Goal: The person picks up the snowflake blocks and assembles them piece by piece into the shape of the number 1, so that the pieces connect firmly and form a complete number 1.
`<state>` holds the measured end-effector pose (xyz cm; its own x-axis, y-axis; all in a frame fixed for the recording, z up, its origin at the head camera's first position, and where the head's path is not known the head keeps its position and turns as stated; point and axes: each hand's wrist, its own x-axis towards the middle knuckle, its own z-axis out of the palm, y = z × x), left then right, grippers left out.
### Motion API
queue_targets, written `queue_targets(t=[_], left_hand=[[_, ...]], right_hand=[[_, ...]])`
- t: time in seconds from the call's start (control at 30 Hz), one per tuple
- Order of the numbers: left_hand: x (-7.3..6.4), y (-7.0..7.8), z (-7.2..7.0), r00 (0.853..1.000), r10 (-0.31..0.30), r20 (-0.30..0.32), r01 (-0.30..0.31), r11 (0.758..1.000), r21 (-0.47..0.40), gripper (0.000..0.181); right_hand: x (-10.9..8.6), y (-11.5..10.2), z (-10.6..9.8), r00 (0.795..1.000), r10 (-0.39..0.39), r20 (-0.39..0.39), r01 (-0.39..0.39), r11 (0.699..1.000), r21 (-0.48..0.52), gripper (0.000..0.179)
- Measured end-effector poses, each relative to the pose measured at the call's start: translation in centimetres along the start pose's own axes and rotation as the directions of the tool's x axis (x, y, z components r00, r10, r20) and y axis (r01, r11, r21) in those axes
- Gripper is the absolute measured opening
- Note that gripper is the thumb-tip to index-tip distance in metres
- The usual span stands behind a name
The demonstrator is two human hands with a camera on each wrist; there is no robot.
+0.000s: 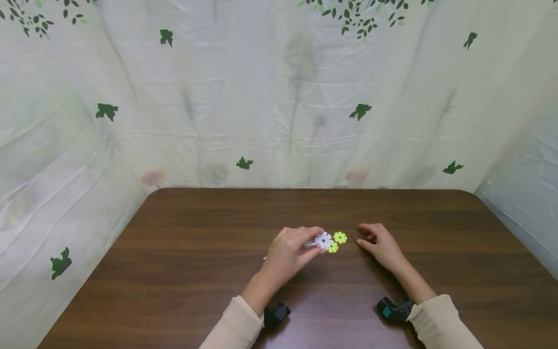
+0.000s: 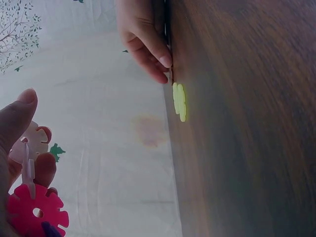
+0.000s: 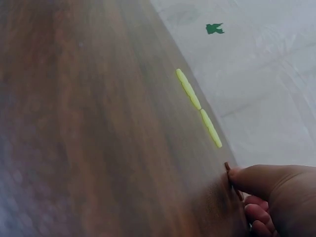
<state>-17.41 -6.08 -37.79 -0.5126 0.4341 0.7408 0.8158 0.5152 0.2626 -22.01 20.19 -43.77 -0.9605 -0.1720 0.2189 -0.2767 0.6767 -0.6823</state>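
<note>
My left hand (image 1: 287, 249) is raised over the table, its thumb and fingers pinching a joined set of notched plastic discs. A white disc (image 1: 323, 240) faces outward in the head view. The left wrist view also shows a pink disc (image 2: 37, 211) in that set, with a bit of a purple piece (image 2: 50, 229) below. At the tabletop, my right hand (image 1: 383, 247) pinches a brown notched disc (image 3: 227, 167), mostly hidden by the thumb and fingers. Between the hands lie two yellow-green discs, the farther disc (image 1: 340, 237) and the nearer disc (image 1: 333, 247), partly behind the white one.
The brown wooden table (image 1: 196, 276) extends around both hands, with its far edge against a pale curtain (image 1: 270, 97) printed with leaves and birds. Black wrist devices sit under the left cuff (image 1: 276, 316) and right cuff (image 1: 394, 310).
</note>
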Motion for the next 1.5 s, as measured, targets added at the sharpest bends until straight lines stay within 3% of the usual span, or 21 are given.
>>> queue_targets(t=[0.33,0.47,0.83,1.13,1.5], left_hand=[[-0.1,0.1,0.0,1.0,-0.013,0.009,0.013,1.0,0.002,0.035],[-0.1,0.1,0.0,1.0,-0.011,0.004,0.011,1.0,0.003,0.035],[-0.1,0.0,0.1,1.0,-0.003,-0.005,0.003,1.0,-0.009,0.034],[-0.1,0.1,0.0,1.0,-0.024,0.011,0.024,0.999,-0.021,0.036],[-0.1,0.1,0.0,1.0,-0.024,0.01,0.024,0.999,-0.022,0.038]], right_hand=[[0.0,-0.1,0.1,1.0,0.01,-0.002,-0.01,0.998,0.063,0.027],[-0.1,-0.2,0.1,0.999,-0.024,-0.022,0.026,0.994,0.109,0.023],[-0.3,-2.0,-1.6,0.998,-0.005,-0.065,0.023,0.959,0.283,0.021],[-0.7,-5.1,-2.9,0.998,-0.029,-0.05,0.047,0.909,0.414,0.023],[-1.8,-8.1,-2.7,0.978,-0.202,-0.052,0.199,0.829,0.523,0.014]])
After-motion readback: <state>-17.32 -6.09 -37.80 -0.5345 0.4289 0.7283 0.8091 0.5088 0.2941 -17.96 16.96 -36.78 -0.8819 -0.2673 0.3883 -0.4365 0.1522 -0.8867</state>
